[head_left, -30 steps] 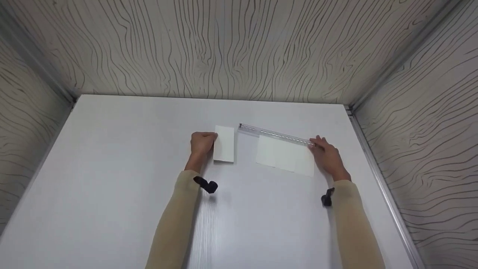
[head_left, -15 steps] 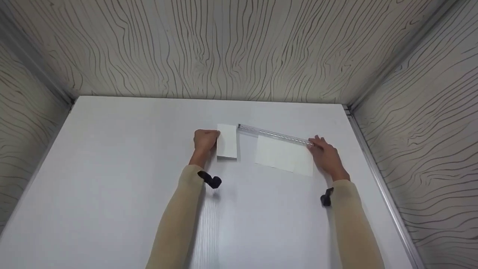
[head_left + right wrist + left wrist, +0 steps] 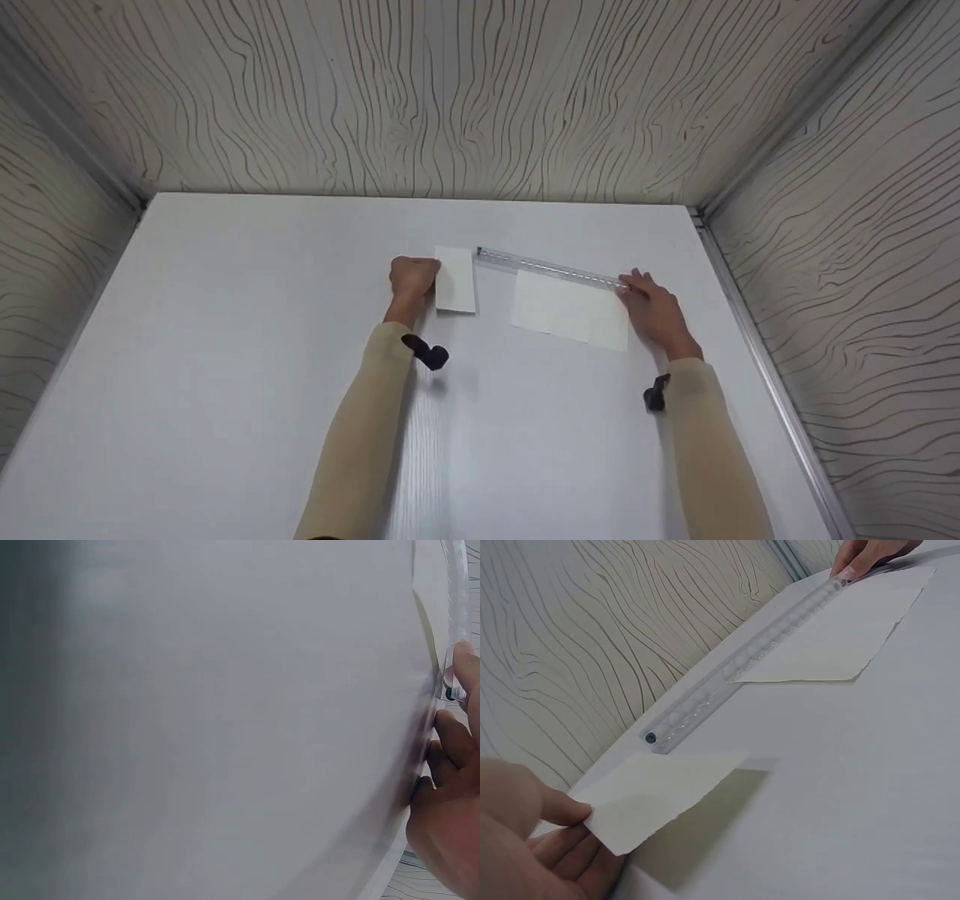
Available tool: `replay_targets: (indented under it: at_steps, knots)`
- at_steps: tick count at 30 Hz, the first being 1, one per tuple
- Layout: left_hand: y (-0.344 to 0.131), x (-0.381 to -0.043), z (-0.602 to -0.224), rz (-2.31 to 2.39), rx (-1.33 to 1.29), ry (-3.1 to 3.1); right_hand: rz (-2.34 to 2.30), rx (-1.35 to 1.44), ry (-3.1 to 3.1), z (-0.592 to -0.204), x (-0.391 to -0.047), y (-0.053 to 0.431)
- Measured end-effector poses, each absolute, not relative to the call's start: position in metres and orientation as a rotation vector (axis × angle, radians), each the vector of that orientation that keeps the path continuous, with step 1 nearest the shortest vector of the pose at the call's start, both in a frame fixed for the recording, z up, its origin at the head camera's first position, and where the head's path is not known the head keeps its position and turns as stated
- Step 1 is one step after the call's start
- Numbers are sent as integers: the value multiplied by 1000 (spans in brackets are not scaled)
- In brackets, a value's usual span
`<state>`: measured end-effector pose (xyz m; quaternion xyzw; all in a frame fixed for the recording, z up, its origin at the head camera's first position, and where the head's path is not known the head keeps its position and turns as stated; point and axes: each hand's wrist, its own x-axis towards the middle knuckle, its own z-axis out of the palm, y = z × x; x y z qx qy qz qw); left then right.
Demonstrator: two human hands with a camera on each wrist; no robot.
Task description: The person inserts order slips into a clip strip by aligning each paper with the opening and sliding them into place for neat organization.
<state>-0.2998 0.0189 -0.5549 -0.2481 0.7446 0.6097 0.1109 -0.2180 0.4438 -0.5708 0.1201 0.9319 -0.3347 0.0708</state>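
My left hand pinches a small piece of off-white paper by its left edge. The left wrist view shows this paper raised over the table, with a shadow below and a ragged edge. A larger piece of paper lies to its right, one side uneven. Along the far edge of that piece runs a clear plastic ruler, slanting down to the right. The ruler's right end is between the thumb and fingers of my right hand; its other fingers rest by the tabletop.
Both papers are on a white table. A wood-grain patterned wall stands behind it, and another panel rises along the right side, with a metal strip at the table's edge. Small black cameras sit on the wrists.
My left hand has moved slightly right and away from me, bringing the small paper closer to the ruler's left end. The right hand, ruler and larger paper stay practically in place.
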Motion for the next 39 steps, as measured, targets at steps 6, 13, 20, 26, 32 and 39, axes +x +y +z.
replay_targets:
  at_steps: [6, 13, 20, 26, 32, 39]
  knots:
    - [19, -300, -553, 1789, -706, 2177, -1027, 338, 2800, -571, -219, 444]
    - [23, -302, -551, 1772, -700, 2205, -1020, 352, 2814, -571, -220, 442]
    - [26, -304, -551, 1739, -717, 2238, -1010, 360, 2809, -571, -220, 442]
    - [28, -308, -551, 1714, -712, 2249, -1024, 343, 2811, -569, -218, 441]
    - [29, -307, -550, 1714, -684, 2241, -1031, 337, 2806, -568, -217, 442]
    - [31, -308, -547, 1691, -679, 2241, -1019, 341, 2813, -571, -219, 444]
